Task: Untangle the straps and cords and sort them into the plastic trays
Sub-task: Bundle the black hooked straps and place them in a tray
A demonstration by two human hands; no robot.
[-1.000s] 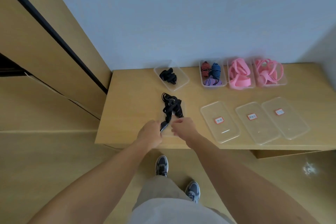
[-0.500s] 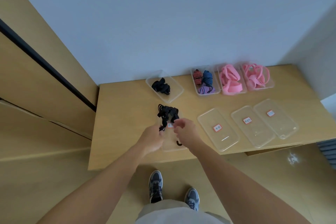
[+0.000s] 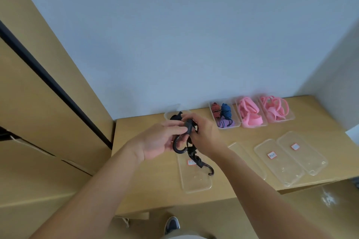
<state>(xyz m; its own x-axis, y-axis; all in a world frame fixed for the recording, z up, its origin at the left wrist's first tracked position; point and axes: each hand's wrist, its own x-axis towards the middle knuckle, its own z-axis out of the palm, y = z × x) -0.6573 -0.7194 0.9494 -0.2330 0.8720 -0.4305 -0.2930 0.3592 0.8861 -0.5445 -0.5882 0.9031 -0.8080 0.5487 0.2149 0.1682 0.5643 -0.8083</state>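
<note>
My left hand [image 3: 159, 141] pinches the black hooked cord [image 3: 181, 146] by its hook above the wooden table [image 3: 147, 180]. My right hand [image 3: 204, 136] grips the same cord's upper end. Its tail dangles over the clear labelled tray [image 3: 194, 180]. Farther right sit striped cords [image 3: 222, 114] and pink straps [image 3: 250, 116] in trays.
</note>
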